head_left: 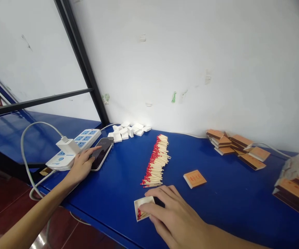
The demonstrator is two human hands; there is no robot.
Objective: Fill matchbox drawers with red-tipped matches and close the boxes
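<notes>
My left hand (83, 164) lies at the edge of a dark-screened smartphone (103, 152), its index finger stretched over the screen and nothing held. In my right hand (174, 211) is a small white matchbox tray (138, 203), gripped at its right side with the thumb reaching inside. A few red-tipped matches (140, 214) lie in the tray, partly hidden by the thumb. Just beyond it, a long row of loose matches (156, 160) stretches toward the wall, red heads to the left. An orange matchbox sleeve (195, 178) rests to the right of that row.
White trays (124, 132) are heaped by the wall. Orange matchbox sleeves (239, 145) form a pile at the back right, with a plastic-wrapped stack (296, 183) at the right edge. A power strip (85, 140) with a white charger (68, 145) and cable stands left on the blue table (108, 204).
</notes>
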